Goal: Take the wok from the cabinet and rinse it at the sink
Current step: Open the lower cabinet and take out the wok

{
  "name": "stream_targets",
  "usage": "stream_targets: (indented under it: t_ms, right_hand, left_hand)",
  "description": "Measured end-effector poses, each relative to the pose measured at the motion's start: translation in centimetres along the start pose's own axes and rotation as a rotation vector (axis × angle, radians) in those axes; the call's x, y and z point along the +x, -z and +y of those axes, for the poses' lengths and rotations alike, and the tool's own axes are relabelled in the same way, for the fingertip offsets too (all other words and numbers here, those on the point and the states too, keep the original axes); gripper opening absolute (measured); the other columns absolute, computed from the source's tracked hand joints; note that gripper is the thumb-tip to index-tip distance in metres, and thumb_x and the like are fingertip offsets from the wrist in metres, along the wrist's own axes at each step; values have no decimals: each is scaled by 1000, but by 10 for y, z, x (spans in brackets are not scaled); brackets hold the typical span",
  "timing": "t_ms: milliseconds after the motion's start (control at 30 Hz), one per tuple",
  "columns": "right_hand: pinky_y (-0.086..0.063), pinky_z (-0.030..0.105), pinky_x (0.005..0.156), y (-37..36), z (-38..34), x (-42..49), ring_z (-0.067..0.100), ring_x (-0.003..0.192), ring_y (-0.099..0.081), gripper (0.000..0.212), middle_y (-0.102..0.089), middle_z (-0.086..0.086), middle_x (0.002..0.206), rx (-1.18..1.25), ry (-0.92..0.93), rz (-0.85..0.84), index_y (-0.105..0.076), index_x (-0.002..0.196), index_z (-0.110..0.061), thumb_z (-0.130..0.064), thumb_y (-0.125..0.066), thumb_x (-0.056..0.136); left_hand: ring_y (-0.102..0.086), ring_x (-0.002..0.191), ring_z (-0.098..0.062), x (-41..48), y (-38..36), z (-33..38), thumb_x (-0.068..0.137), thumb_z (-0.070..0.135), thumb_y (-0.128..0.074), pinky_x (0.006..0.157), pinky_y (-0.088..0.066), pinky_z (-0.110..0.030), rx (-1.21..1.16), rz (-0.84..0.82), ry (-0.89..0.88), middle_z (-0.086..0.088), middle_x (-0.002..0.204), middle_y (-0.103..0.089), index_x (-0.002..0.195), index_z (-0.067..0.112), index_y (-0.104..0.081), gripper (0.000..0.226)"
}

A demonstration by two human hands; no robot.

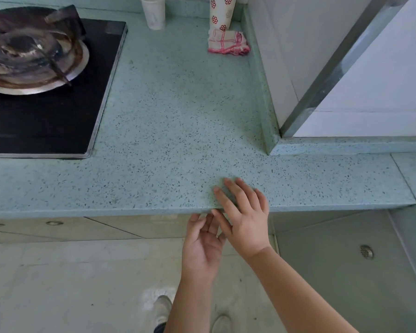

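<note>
Nearest, the left hand [202, 243] is held just under the near edge of the counter [178, 116], palm showing, its grip slack and nothing held. Just beside it, the right hand [244, 212] is laid with straight fingers on the speckled green top (its grip likewise open and empty). Below the counter at left, cabinet fronts [58, 228] are seen. Where the wok lies cannot be told. A gas stove [46, 111] is set at far left; a checked cloth [227, 43] is seen at the far right.
</note>
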State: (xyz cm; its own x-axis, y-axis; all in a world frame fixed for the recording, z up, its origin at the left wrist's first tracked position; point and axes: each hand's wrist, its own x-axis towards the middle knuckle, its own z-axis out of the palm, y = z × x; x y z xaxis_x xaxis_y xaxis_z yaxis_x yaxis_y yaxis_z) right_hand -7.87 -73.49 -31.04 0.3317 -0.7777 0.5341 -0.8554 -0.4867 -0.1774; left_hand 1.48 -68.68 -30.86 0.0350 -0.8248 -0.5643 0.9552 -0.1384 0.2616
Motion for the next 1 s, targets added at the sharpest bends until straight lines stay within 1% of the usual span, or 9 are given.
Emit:
stream_targets:
  t_ms: [67,233,367,467,567,733,867,933,1000]
  right_hand:
    - [-34,41,95,1,-1,1,23,120,-47,32,-65,6,123,-6,3,-5,-53,119,-27,-42,-43,93]
    - [-32,42,97,3,-2,2,25,121,-46,32,-64,7,123,12,-7,-41,-55,119,-25,-40,-43,93]
    - [-30,46,98,7,-8,3,25,122,-43,34,-64,9,124,1,-49,-91,-53,117,-22,-37,-51,87]
    - [-27,54,105,14,-17,-2,26,127,-37,43,-50,9,136,-17,-55,-146,-46,124,-20,-36,-48,85]
    - [-22,59,103,22,-36,-11,26,130,-33,46,-36,5,140,-2,-3,-196,-42,129,-20,-34,-45,85]
    - [-35,62,97,31,-58,-16,25,129,-31,49,-56,8,132,7,20,-364,-40,130,-21,-34,-41,83]
    - [-37,65,94,37,-65,-13,30,129,-38,54,-57,9,131,-78,-5,-522,-40,133,-22,-39,-37,82]
    - [-31,66,98,40,-71,-13,35,134,-39,56,-50,12,138,-93,-6,-547,-38,138,-22,-39,-41,85]
    - [-12,64,109,44,-77,-12,33,144,-15,62,-26,13,153,-69,-19,-605,-22,148,-24,-41,-41,91]
  left_hand:
    - [-69,77,-16,-5,-2,-2,78,11,-49,62,-57,-29,-12,12,-8,-8,92,-67,91,17,-57,17]
    - [-70,71,-16,-19,1,-2,74,7,-52,59,-58,-34,47,28,-42,-7,80,-68,87,17,-56,16]
    - [-69,74,-16,-33,8,0,88,-1,-44,67,-58,-38,140,94,-25,-5,74,-68,89,17,-51,20]
    - [-66,81,-19,-49,11,0,91,-2,-44,75,-54,-42,190,144,-2,-5,73,-67,95,17,-50,20]
    - [-61,81,-19,-68,16,2,91,-1,-46,71,-51,-39,247,176,15,-6,76,-67,99,19,-49,22]
    - [-60,88,-22,-96,30,5,91,-1,-47,71,-47,-36,335,213,23,-8,83,-64,98,20,-49,23]
    - [-61,81,-19,-118,43,8,90,0,-51,68,-42,-33,376,270,21,-5,77,-66,104,23,-52,28]
    - [-59,78,-16,-129,51,9,90,0,-50,68,-39,-31,409,280,5,-4,79,-65,105,26,-53,30]
    - [-58,78,-15,-140,57,12,90,1,-51,68,-37,-31,469,278,-7,-5,84,-64,109,28,-52,33]
